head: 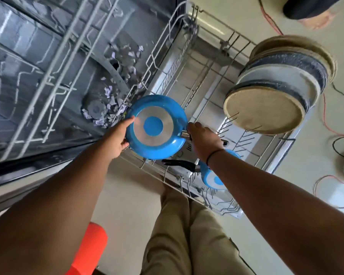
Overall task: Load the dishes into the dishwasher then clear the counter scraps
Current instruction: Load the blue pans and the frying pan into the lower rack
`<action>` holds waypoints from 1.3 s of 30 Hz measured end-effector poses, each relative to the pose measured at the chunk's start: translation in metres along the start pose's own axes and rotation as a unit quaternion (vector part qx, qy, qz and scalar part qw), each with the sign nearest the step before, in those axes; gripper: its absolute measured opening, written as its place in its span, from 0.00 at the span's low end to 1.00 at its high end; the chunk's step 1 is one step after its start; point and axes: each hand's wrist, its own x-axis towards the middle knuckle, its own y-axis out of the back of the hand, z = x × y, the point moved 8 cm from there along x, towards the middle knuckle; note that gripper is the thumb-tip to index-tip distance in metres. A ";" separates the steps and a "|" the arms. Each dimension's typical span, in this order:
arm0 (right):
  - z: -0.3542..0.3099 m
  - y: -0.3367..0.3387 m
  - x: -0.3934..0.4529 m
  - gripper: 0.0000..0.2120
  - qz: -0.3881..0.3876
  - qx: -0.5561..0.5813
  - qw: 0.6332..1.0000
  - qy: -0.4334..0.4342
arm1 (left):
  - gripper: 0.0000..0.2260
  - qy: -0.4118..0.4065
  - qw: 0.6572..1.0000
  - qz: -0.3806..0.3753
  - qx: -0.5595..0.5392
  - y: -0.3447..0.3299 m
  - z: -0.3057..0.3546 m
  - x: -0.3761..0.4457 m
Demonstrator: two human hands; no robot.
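Note:
A blue frying pan [156,126] with a silver ring on its underside is turned bottom-up over the pulled-out lower dishwasher rack [197,90]. My left hand [118,138] grips its left rim. My right hand [203,139] is closed around its handle on the right. A second, smaller blue pan [213,178] with a black handle lies in the rack under my right wrist. Several beige and blue-rimmed plates [276,86] stand upright in the rack's right side.
The open dishwasher tub [54,62] lies to the left, with purple paper-like scraps [111,104] scattered on its floor. An orange object [89,249] sits on the floor at lower left. Red and black cables [329,128] run over the floor at right.

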 end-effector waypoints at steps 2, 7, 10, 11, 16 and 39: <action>-0.001 -0.007 0.004 0.22 -0.006 -0.010 1.000 0.002 | 0.10 0.001 1.000 -0.005 0.015 0.001 -0.002 0.011; -0.006 -0.018 0.021 0.20 0.005 0.010 1.000 0.013 | 0.19 -0.008 1.000 0.019 0.013 0.009 -0.008 0.030; -0.004 -0.025 0.026 0.19 0.003 0.006 1.000 0.012 | 0.25 -0.013 0.999 0.043 0.012 0.015 -0.012 0.043; -0.003 -0.026 0.027 0.19 0.004 0.005 1.000 0.012 | 0.26 -0.018 0.999 0.047 0.012 0.015 -0.013 0.047; 0.002 -0.033 0.029 0.19 0.002 0.007 1.000 0.012 | 0.36 -0.050 0.993 0.079 0.071 0.021 -0.015 0.070; 0.028 -0.029 -0.005 0.23 -0.025 -0.018 1.000 -0.005 | 0.35 -0.188 0.910 0.215 0.300 -0.003 0.011 0.005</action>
